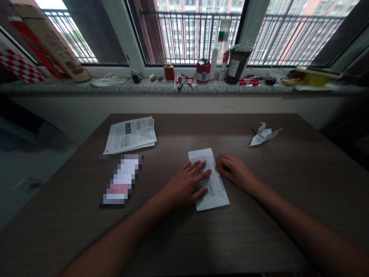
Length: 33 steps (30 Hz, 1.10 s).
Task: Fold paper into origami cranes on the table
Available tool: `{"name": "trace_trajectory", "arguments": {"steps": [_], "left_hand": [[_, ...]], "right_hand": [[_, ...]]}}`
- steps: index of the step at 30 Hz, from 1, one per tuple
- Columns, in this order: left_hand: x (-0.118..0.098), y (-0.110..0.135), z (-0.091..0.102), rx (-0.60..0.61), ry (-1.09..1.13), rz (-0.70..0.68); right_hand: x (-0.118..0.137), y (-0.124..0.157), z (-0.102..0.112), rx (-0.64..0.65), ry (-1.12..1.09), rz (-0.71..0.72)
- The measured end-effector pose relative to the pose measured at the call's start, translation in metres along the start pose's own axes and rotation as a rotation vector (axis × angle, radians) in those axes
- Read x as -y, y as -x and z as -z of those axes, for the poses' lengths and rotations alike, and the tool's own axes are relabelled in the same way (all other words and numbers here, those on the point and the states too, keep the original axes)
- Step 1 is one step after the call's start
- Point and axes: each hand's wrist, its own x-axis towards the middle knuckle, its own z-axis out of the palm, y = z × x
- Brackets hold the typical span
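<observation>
A folded strip of printed paper (215, 188) lies on the brown wooden table (259, 215) in front of me. My left hand (186, 184) rests flat on the paper's left half, fingers stretched out and spread. My right hand (235, 171) sits at the paper's right edge, fingertips drawn together and pressing on the edge. I cannot make out anything held inside them.
A folded paper figure (263, 134) lies at the table's far right. A stack of printed sheets (131, 134) lies at the far left, with a blurred-out flat object (122, 181) near it. The window sill (161, 86) behind holds a red can (203, 71), bottles, a cup and small tools.
</observation>
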Motion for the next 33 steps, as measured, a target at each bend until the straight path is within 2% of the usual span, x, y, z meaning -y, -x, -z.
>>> {"name": "trace_trajectory", "arguments": {"steps": [4,9,18,25,33], "left_hand": [[0.001,0.0,-0.001,0.013,-0.001,0.007],[0.002,0.0,-0.002,-0.018,0.025,-0.003],[0.0,-0.001,0.0,-0.002,0.026,0.009],[0.002,-0.001,0.0,-0.003,0.023,0.017],[0.004,-0.001,-0.003,-0.025,0.005,0.011]], "right_hand": [[-0.007,-0.011,-0.002,-0.027,0.031,0.007],[-0.024,-0.039,0.0,-0.074,0.082,0.019],[-0.044,-0.081,0.004,-0.067,0.1,0.001],[-0.047,-0.079,0.006,-0.109,0.083,-0.039],[-0.043,-0.067,0.008,-0.028,0.046,-0.009]]}}
